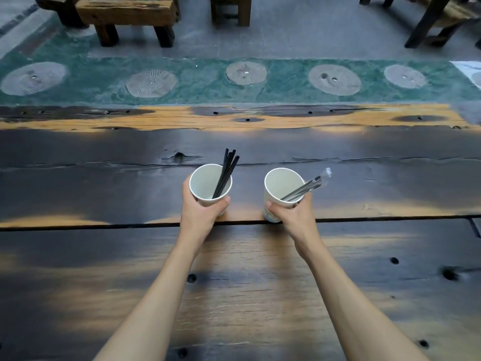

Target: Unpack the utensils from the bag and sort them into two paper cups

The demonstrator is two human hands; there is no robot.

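Two white paper cups stood upright and apart on my dark wooden desk (260,295). The left cup (210,185) held a bundle of black chopsticks (226,173), leaning right and poking above its rim. The right cup (282,191) held slim silvery utensils in clear wrapping (305,187), tilted over its right rim. My fingers wrapped each cup.
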